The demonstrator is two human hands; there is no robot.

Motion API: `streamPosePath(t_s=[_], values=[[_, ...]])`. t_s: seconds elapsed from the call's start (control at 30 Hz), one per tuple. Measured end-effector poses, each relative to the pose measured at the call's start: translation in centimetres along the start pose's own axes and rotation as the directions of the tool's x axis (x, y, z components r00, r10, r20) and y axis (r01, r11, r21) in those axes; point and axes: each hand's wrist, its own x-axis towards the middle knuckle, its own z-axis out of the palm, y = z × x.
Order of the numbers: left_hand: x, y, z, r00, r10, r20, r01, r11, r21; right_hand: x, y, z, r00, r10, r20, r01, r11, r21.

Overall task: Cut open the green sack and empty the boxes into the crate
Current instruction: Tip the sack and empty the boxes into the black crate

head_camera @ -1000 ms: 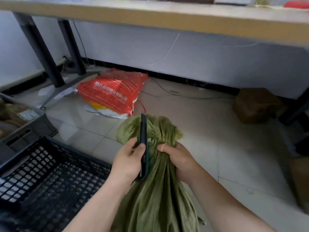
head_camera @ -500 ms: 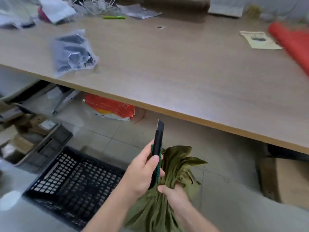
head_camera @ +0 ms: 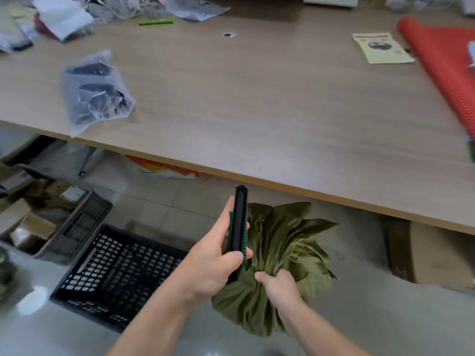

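The green sack (head_camera: 280,242) stands on the floor below the table edge, its mouth bunched and flaring upward. My right hand (head_camera: 279,283) grips the gathered neck of the sack. My left hand (head_camera: 213,263) holds a black and green utility knife (head_camera: 237,227) upright beside the neck; no blade shows. The black lattice crate (head_camera: 115,273) sits on the floor to the left of the sack and looks empty. No boxes from the sack are visible.
A wooden table (head_camera: 257,111) fills the upper view, with a clear plastic bag (head_camera: 95,93), a paper leaflet (head_camera: 383,47) and a red roll (head_camera: 442,62). Cardboard boxes (head_camera: 431,255) stand at right; a grey bin (head_camera: 64,222) with cartons stands left.
The view has risen from under the table to above its top. The knife stays upright in my left hand, my right hand keeps its grip on the sack neck.
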Motion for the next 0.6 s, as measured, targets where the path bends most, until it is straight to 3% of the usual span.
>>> streamPosePath(t_s=[0.1,0.2,0.37,0.6], values=[[0.0,-3.2,0.3,0.996,-0.088,0.021,0.088,0.996,0.004,1.3,1.3,-0.8,0.997,-0.03,-0.072,0.03,1.0,0.0],[0.9,-7.8,0.7,0.976,-0.203,-0.083,0.204,0.979,-0.002,2.7,1.7,-0.7,0.99,-0.059,-0.129,0.061,0.998,0.009],[2.3,-16.7,1.8,0.84,-0.436,-0.323,0.448,0.893,-0.04,4.0,2.6,0.4,0.97,-0.146,-0.194,0.149,0.989,0.004],[1.9,-29.0,3.0,0.71,-0.537,-0.455,0.634,0.769,0.083,5.2,3.9,0.2,0.889,-0.279,-0.363,0.314,0.949,0.039]])
